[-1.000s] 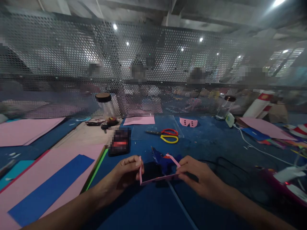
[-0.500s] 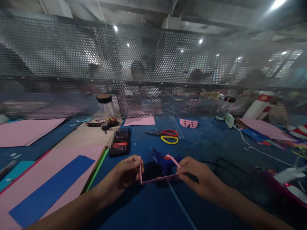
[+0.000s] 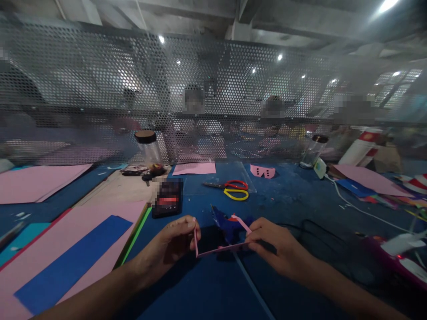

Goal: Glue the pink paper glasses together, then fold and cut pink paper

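Both hands hold a thin pink paper strip [image 3: 218,250] folded into an open frame just above the blue table [image 3: 207,289]. My left hand [image 3: 173,246] pinches the strip's upright left end between thumb and fingers. My right hand [image 3: 271,246] grips the right corner, where another arm of the strip slants back. A blue glue gun [image 3: 227,222] lies right behind the strip, partly hidden by it.
Red and yellow scissors [image 3: 235,189] lie further back. Pink sheets with a blue strip [image 3: 70,258] cover the left. A dark device [image 3: 167,198], a jar [image 3: 148,149], a pink cutout [image 3: 262,170], cables [image 3: 353,204] and paper scraps lie around. A perforated metal screen [image 3: 213,98] backs the table, people behind it.
Hands and strip have barely shifted; the view tilted slightly. The grip stays the same.
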`<control>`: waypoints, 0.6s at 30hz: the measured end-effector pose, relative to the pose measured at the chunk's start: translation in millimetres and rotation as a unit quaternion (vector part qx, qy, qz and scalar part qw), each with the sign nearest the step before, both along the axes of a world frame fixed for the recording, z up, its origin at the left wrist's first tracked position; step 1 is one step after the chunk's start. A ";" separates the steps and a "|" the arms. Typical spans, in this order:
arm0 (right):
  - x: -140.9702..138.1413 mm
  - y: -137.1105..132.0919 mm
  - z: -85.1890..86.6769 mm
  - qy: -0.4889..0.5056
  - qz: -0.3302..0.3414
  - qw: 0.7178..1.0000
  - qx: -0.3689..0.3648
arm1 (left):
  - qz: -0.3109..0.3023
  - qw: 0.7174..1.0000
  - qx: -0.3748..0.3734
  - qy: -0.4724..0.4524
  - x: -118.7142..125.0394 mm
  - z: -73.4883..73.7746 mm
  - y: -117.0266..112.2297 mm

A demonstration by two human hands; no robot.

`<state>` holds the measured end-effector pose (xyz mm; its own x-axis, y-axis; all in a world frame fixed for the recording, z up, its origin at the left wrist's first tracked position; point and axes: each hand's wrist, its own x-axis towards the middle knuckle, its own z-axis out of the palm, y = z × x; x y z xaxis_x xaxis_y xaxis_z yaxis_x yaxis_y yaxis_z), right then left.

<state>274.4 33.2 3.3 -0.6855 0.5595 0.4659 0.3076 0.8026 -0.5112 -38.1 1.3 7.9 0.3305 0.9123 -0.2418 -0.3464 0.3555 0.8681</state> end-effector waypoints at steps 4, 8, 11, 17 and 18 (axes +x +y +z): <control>-0.2 0.1 0.4 0.001 0.001 1.000 0.000 | -0.001 1.000 0.003 -0.004 -1.4 -2.2 0.8; 0.0 0.3 0.3 0.001 -0.001 1.000 0.000 | -0.006 1.000 0.003 -0.013 -1.2 -3.2 1.5; 0.1 0.3 0.1 0.002 0.000 1.000 -0.004 | -0.004 1.000 0.002 -0.011 -0.2 -2.1 1.7; -0.6 -0.8 1.7 0.005 0.001 1.000 0.000 | -0.004 1.000 0.006 0.004 -0.6 0.8 0.0; -0.8 -1.1 2.1 0.005 0.001 1.000 -0.001 | -0.005 1.000 0.008 0.005 -0.9 0.8 -0.4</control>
<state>273.6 32.1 5.4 -0.6820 0.5595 0.4709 0.3017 0.8018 -0.5158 -38.9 0.9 8.8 0.3374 0.9127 -0.2305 -0.3349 0.3452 0.8767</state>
